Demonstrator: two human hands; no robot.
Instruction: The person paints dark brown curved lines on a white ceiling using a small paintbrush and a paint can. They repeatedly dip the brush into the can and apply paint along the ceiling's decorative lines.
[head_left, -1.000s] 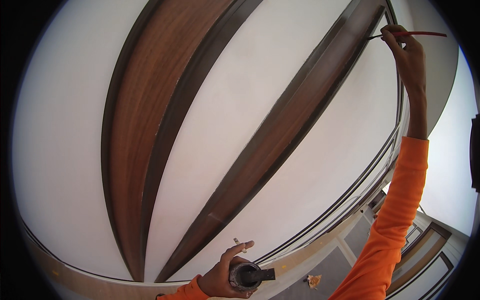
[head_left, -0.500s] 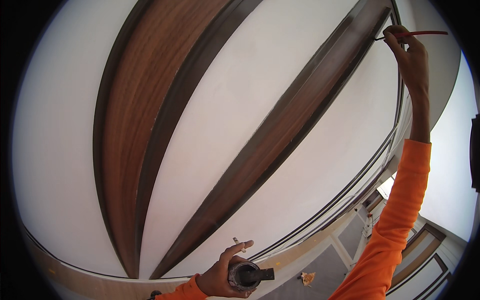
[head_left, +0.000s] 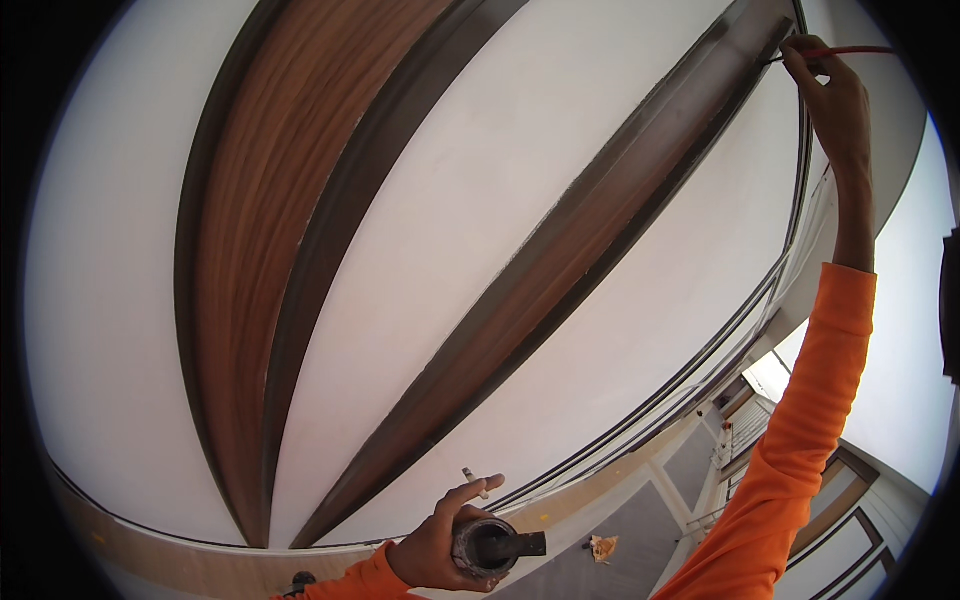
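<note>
My right hand (head_left: 838, 98), raised at the upper right, pinches a thin paintbrush (head_left: 850, 50) with a red handle. Its dark tip meets the dark trim at the edge of the narrow brown wood-grain panel (head_left: 590, 235). Low in the middle, my left hand (head_left: 435, 548) is wrapped round a small pot (head_left: 463, 560) with a dark, smeared rim. A flat dark piece (head_left: 520, 545) sticks out of the pot, lying across its rim. Between two fingers of the same hand sits a cigarette (head_left: 469, 474). What is inside the pot is too dark to make out.
White wall (head_left: 500, 150) surrounds both wood panels. On the left runs a wider brown panel (head_left: 270, 180) with dark borders. Far below, a crumpled tan scrap (head_left: 602, 548) lies on the grey and pale floor (head_left: 630, 520). Framed panels (head_left: 850, 550) stand at the lower right.
My right hand and the paintbrush have moved slightly up and right along the trim. My left hand still holds the pot and cigarette, and the view has shifted a little.
</note>
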